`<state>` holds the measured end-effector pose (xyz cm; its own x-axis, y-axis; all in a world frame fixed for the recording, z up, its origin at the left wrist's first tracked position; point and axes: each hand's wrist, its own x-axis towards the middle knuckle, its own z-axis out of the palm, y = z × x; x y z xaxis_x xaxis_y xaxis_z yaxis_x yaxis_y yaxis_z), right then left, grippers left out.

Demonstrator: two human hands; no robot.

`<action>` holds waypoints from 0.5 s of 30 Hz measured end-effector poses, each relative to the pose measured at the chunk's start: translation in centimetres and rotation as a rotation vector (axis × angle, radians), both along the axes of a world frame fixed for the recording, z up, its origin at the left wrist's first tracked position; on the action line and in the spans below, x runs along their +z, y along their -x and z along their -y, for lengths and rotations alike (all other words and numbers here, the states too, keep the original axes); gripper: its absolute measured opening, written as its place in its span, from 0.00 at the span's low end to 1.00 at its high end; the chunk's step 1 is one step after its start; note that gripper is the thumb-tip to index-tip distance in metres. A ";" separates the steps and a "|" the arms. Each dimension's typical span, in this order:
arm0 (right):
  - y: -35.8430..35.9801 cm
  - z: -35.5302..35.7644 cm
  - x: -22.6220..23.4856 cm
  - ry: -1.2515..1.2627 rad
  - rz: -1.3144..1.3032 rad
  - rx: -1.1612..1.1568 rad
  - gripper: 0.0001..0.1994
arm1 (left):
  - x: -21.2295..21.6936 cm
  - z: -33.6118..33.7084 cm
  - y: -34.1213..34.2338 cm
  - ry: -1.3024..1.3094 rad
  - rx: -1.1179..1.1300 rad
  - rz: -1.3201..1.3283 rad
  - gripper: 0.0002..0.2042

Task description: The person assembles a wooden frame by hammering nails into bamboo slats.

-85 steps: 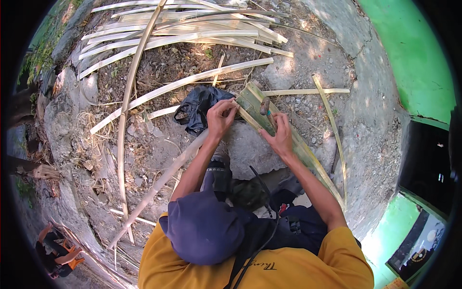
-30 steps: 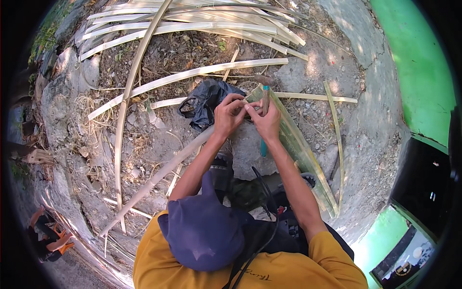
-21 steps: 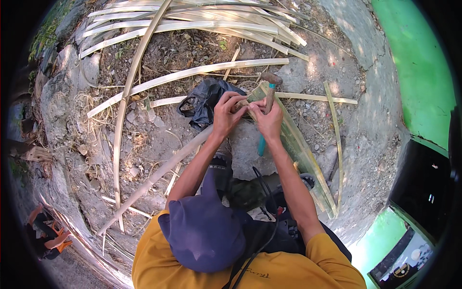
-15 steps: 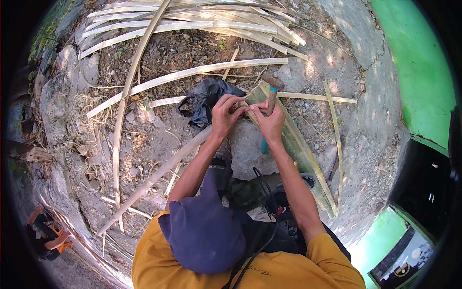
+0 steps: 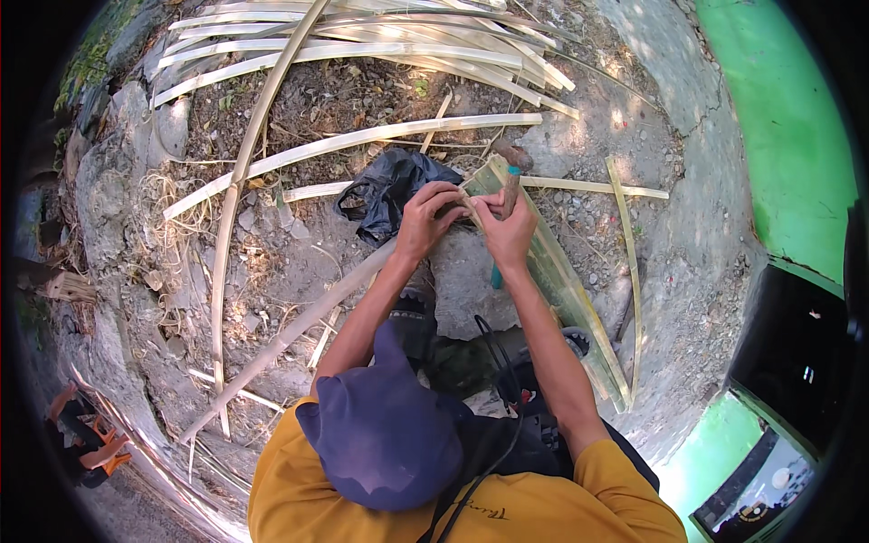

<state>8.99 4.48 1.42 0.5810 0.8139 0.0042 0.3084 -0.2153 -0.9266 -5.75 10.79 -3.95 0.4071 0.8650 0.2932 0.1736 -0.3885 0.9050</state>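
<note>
While both hands clamp its near end, left hand (image 5: 430, 217) beside right hand (image 5: 509, 231), the bamboo strip (image 5: 566, 290) runs back past the right forearm.

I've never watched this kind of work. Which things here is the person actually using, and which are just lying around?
In use:
left hand
right hand
green bamboo strip
knife

Lying about:
black plastic bag
pale split strips
long pole
</note>
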 end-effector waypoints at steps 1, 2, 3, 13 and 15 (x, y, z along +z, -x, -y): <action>0.0 0.0 0.0 0.007 0.006 -0.003 0.14 | 0.0 -0.1 -0.1 -0.031 0.000 -0.001 0.14; -0.1 -0.1 0.1 0.045 0.012 -0.028 0.15 | 0.0 -0.1 -0.1 -0.031 -0.001 -0.001 0.14; -0.1 -0.1 0.1 0.014 0.011 -0.007 0.15 | 0.0 -0.1 -0.2 -0.042 0.008 -0.007 0.14; 0.1 -0.4 1.1 0.058 0.080 0.061 0.14 | 0.0 0.0 -0.9 0.044 0.056 -0.025 0.14; 0.2 -0.5 1.2 0.056 0.080 0.069 0.14 | -0.1 0.0 -0.9 0.041 0.059 -0.033 0.15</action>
<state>8.84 4.97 2.61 0.5234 0.8521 0.0017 0.3971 -0.2421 -0.8853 -4.81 10.77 -4.00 0.3636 0.8990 0.2441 0.2250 -0.3390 0.9135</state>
